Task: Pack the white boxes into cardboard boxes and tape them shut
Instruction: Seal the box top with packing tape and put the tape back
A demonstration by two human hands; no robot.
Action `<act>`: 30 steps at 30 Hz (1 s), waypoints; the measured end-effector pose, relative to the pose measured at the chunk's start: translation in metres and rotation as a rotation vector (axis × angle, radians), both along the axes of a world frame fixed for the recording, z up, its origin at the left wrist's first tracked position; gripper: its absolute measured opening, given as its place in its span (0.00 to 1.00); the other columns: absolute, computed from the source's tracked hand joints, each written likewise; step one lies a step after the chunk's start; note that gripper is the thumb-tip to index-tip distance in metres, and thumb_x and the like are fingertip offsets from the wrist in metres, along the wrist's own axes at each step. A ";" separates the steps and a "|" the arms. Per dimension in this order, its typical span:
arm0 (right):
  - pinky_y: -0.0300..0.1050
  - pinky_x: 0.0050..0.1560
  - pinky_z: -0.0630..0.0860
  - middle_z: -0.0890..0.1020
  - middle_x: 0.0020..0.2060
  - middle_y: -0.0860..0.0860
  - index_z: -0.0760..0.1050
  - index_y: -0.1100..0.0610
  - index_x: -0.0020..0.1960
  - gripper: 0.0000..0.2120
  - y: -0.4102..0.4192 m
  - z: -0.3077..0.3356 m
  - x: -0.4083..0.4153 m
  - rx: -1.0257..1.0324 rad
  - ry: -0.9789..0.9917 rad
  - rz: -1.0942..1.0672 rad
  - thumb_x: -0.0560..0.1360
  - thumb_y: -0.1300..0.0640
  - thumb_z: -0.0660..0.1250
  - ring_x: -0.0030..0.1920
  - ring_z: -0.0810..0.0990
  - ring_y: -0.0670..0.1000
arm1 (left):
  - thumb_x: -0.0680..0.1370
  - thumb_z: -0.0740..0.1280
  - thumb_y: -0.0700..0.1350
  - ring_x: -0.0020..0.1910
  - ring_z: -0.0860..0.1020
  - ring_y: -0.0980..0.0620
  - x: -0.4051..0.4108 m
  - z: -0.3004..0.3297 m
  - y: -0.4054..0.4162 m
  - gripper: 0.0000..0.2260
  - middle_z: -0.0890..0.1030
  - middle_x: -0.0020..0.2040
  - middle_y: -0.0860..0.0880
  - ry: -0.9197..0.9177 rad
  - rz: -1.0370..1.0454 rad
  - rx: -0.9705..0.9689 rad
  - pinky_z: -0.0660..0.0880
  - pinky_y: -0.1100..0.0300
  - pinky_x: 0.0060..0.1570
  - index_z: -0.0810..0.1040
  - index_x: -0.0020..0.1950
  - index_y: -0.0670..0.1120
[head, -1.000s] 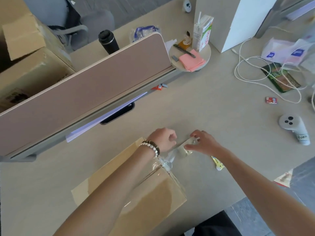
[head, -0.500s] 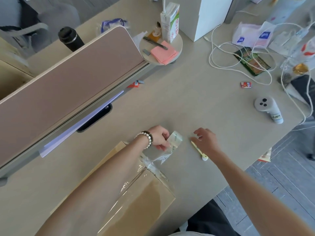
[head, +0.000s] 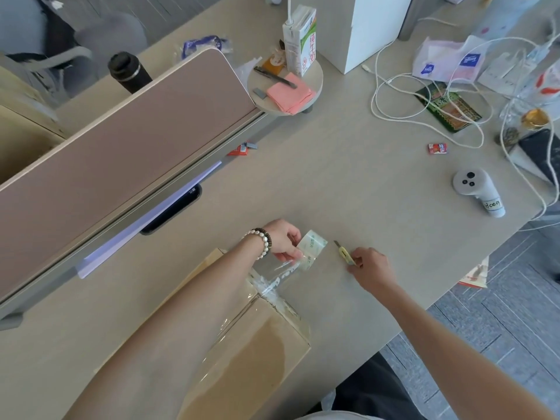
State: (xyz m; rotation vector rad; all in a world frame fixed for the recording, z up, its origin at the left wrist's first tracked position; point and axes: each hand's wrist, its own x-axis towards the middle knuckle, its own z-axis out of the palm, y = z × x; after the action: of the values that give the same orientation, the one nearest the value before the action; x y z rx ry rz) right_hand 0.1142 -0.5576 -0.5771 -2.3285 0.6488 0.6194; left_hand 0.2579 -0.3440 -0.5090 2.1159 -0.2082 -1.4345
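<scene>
**Tape stretched from the box, knife in hand**

Our cardboard box (head: 242, 356) sits at the near edge of the desk (head: 348, 189), its top covered with shiny clear tape; our left forearm crosses over it and hides much of its left side, and its near end runs out of view at the bottom. We cannot see any white boxes inside, since the flaps are closed.

From the far corner of the box a strip of clear tape (head: 291, 268) stretches up to the tape roll (head: 312, 245), which our left hand (head: 283, 239) pinches between curled fingers and thumb. The roll is see-through and partly behind our fingers, so its outline is hard to make out. A bead bracelet (head: 262, 242) circles that wrist.

Just beside the roll, our right hand (head: 371, 266) curls around a small yellow utility knife (head: 345, 254), whose tip points away from us; the handle end is hidden in the grip.

Farther out lie a white controller (head: 478, 190), tangled white cables (head: 424, 95), a milk carton (head: 300, 40) and pink notes (head: 289, 93) on a round stand. A desk divider (head: 121, 147) stands to the left.
</scene>
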 end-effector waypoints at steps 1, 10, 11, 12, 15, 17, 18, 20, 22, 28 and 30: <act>0.46 0.45 0.73 0.78 0.46 0.54 0.79 0.55 0.55 0.08 0.002 0.007 -0.001 0.032 -0.037 -0.009 0.76 0.58 0.70 0.50 0.79 0.59 | 0.74 0.75 0.35 0.36 0.84 0.50 0.000 0.001 0.000 0.07 0.85 0.42 0.43 0.001 -0.001 0.003 0.81 0.62 0.36 0.79 0.47 0.41; 0.30 0.34 0.70 0.77 0.30 0.36 0.81 0.47 0.60 0.12 0.035 0.081 -0.029 0.248 -0.419 0.208 0.78 0.57 0.68 0.30 0.75 0.39 | 0.73 0.76 0.36 0.41 0.84 0.48 0.002 0.002 0.000 0.07 0.86 0.47 0.39 -0.007 -0.030 0.012 0.80 0.61 0.37 0.81 0.48 0.41; 0.26 0.34 0.65 0.76 0.32 0.35 0.82 0.50 0.60 0.12 0.043 0.085 -0.028 0.236 -0.458 0.263 0.78 0.58 0.67 0.31 0.74 0.39 | 0.73 0.76 0.36 0.41 0.84 0.48 0.002 0.002 0.000 0.07 0.86 0.46 0.40 -0.007 -0.030 0.010 0.81 0.62 0.38 0.80 0.47 0.42; 0.27 0.33 0.63 0.76 0.33 0.37 0.82 0.52 0.61 0.13 0.052 0.089 -0.027 0.213 -0.487 0.316 0.79 0.58 0.66 0.31 0.72 0.40 | 0.73 0.76 0.36 0.40 0.84 0.48 0.002 0.002 0.001 0.07 0.85 0.44 0.42 -0.009 -0.029 0.008 0.81 0.62 0.38 0.80 0.47 0.42; 0.39 0.31 0.64 0.79 0.33 0.46 0.82 0.53 0.60 0.14 0.075 0.095 -0.019 0.106 -0.554 0.433 0.79 0.56 0.61 0.29 0.73 0.48 | 0.72 0.77 0.37 0.37 0.84 0.51 0.002 0.003 0.001 0.08 0.84 0.38 0.47 -0.029 -0.045 0.014 0.80 0.63 0.36 0.80 0.44 0.45; 0.43 0.30 0.67 0.81 0.34 0.48 0.81 0.53 0.58 0.16 0.084 0.096 -0.011 0.033 -0.532 0.500 0.79 0.54 0.57 0.32 0.78 0.54 | 0.72 0.78 0.39 0.35 0.83 0.55 0.003 0.004 0.001 0.09 0.84 0.38 0.50 -0.067 -0.069 0.028 0.78 0.65 0.33 0.79 0.43 0.47; 0.45 0.31 0.69 0.81 0.35 0.49 0.80 0.53 0.58 0.17 0.087 0.096 -0.007 -0.004 -0.501 0.547 0.79 0.53 0.54 0.35 0.80 0.56 | 0.72 0.78 0.40 0.34 0.83 0.56 0.002 0.004 0.000 0.09 0.83 0.38 0.51 -0.081 -0.076 0.033 0.77 0.66 0.33 0.79 0.43 0.48; 0.48 0.35 0.73 0.82 0.39 0.50 0.77 0.53 0.57 0.18 0.090 0.095 -0.001 -0.064 -0.428 0.628 0.80 0.51 0.50 0.39 0.81 0.58 | 0.72 0.78 0.40 0.35 0.83 0.55 0.003 0.004 0.000 0.09 0.83 0.38 0.51 -0.091 -0.085 0.034 0.79 0.65 0.35 0.79 0.42 0.48; 0.48 0.37 0.73 0.82 0.41 0.50 0.76 0.52 0.58 0.16 0.093 0.095 0.005 -0.096 -0.383 0.657 0.81 0.52 0.51 0.41 0.81 0.58 | 0.72 0.78 0.39 0.37 0.83 0.51 0.002 0.003 0.000 0.08 0.82 0.38 0.51 -0.094 -0.088 0.031 0.80 0.62 0.39 0.79 0.42 0.47; 0.46 0.38 0.67 0.82 0.44 0.52 0.76 0.53 0.58 0.15 0.099 0.105 0.017 -0.160 -0.307 0.730 0.82 0.52 0.51 0.42 0.80 0.57 | 0.73 0.77 0.38 0.33 0.81 0.52 0.003 0.002 0.001 0.06 0.82 0.37 0.50 -0.108 -0.107 0.020 0.83 0.56 0.45 0.80 0.45 0.44; 0.46 0.38 0.68 0.82 0.42 0.53 0.76 0.54 0.55 0.14 0.092 0.109 0.016 -0.171 -0.298 0.724 0.82 0.52 0.52 0.40 0.78 0.58 | 0.73 0.77 0.38 0.29 0.80 0.56 0.003 0.002 0.001 0.07 0.82 0.36 0.50 -0.116 -0.112 0.010 0.82 0.59 0.41 0.81 0.45 0.44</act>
State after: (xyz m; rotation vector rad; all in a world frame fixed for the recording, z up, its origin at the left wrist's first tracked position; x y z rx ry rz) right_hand 0.1298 -0.4652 -0.4685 -2.7320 -0.3158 0.5103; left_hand 0.2606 -0.3431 -0.5066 2.2291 -0.3702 -1.3780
